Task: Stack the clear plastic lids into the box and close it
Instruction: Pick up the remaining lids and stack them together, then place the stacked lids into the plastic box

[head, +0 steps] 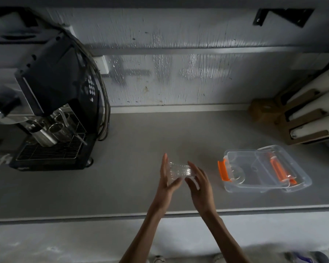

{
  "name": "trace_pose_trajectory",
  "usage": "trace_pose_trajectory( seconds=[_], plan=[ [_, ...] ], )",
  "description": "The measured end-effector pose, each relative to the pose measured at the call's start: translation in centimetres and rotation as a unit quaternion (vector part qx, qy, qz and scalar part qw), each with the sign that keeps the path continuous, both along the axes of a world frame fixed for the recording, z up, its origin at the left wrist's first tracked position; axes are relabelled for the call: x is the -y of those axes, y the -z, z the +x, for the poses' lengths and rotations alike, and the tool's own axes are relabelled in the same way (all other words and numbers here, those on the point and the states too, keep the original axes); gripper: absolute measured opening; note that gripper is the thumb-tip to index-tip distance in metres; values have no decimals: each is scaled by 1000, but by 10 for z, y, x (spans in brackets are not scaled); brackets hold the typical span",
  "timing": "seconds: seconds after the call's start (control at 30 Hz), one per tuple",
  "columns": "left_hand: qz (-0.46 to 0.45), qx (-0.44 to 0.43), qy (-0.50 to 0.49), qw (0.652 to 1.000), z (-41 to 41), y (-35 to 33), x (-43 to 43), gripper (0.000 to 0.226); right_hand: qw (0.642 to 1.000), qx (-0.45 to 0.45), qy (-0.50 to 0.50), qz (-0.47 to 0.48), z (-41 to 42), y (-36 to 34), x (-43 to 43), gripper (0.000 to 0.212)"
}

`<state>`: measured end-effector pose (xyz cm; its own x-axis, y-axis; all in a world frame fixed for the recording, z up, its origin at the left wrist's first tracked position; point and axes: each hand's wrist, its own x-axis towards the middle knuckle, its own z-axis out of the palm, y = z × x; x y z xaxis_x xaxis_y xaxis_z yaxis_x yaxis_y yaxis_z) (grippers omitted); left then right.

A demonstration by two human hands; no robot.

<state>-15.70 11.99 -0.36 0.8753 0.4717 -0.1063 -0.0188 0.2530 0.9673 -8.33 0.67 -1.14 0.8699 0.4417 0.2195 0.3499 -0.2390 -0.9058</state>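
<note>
A small stack of clear plastic lids point(179, 170) is held above the grey counter point(122, 183) between both palms. My left hand point(167, 177) presses its left side, fingers straight and pointing away. My right hand point(199, 184) cups its right side. To the right stands the clear plastic box point(254, 177), open, with an orange latch point(223, 170) on its near-left end. The box's clear lid point(296, 175), bearing a second orange latch point(277, 168), lies partly under or behind the box on the right. A clear round lid point(237, 172) lies inside the box.
A black coffee machine point(59, 103) with steel cups on its drip grid fills the left of the counter. Cardboard holders with white rolls or cup stacks point(311, 111) stand at the back right. The counter's front edge point(103, 218) runs below my wrists. A grey wall rises behind.
</note>
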Motion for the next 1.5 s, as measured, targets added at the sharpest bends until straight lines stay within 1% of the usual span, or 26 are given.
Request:
trace_pose_trajectory(
  seconds=[0.07,0.1,0.2,0.27,0.33,0.4,0.47,0.53,0.57,0.67,0.7,0.73,0.8,0.87,0.97,1.03,1.1,1.17,1.23,1.3,1.33,1.43,1.47,1.5],
  plan=[
    [-46,16,0,999,9,-12,1,89,1000,6,20,18,2,-14,0,49],
    [-53,16,-13,998,14,-18,2,88,1000,2,18,26,3,-18,0,50],
    [-21,-11,-67,997,27,-29,3,69,998,-41,-9,35,7,-18,-1,49],
    [1,-32,-85,996,32,-30,2,57,997,-65,-33,33,10,-16,0,46],
    [32,-49,-95,994,34,-28,-1,50,995,-72,-58,22,15,-15,2,43],
    [42,-66,-91,993,34,-29,-4,47,993,-84,-88,7,17,-15,3,41],
    [4,-74,-76,994,33,-33,-6,46,987,-109,-119,-3,20,-16,4,41],
    [-68,-79,-52,993,31,-33,-11,49,983,-119,-139,-22,24,-17,5,45],
    [-108,-80,-35,990,29,-32,-13,52,982,-115,-147,-33,26,-18,6,47],
    [-192,-76,28,978,23,-26,-20,72,979,-86,-176,-59,29,-21,9,51],
    [-222,-73,42,971,22,-25,-20,74,979,-72,-181,-64,29,-21,9,55],
    [-248,-73,47,965,23,-24,-20,70,979,-58,-184,-70,29,-22,10,59],
    [-281,-73,42,956,24,-24,-19,50,980,-37,-181,-79,30,-26,8,58],
    [-280,-73,34,957,27,-19,-21,41,982,-15,-171,-80,31,-29,6,53],
    [-259,-98,17,961,31,-22,-20,41,979,22,-167,-111,31,-31,6,49],
    [-246,-126,-6,961,33,-23,-16,36,976,34,-163,-141,31,-33,7,47],
    [-239,-139,-10,961,36,-23,-10,39,975,40,-149,-157,29,-34,10,42],
    [-250,-144,13,958,39,-25,-3,47,978,39,-129,-162,30,-35,17,39],
    [-258,-137,59,955,42,-28,7,48,984,-1,-104,-147,35,-36,30,41],
    [-237,-117,101,959,48,-31,21,37,991,-69,-59,-98,45,-34,48,46],
    [-216,-113,114,963,52,-32,33,34,992,-101,-39,-67,52,-34,61,46],
    [-127,-126,131,975,68,-33,63,43,983,-181,-10,22,70,-34,98,43],
    [-99,-135,127,978,75,-36,74,40,977,-211,-14,37,75,-35,111,42],
    [-78,-142,122,979,82,-38,86,38,963,-260,-21,62,81,-36,124,41]
  ],
)
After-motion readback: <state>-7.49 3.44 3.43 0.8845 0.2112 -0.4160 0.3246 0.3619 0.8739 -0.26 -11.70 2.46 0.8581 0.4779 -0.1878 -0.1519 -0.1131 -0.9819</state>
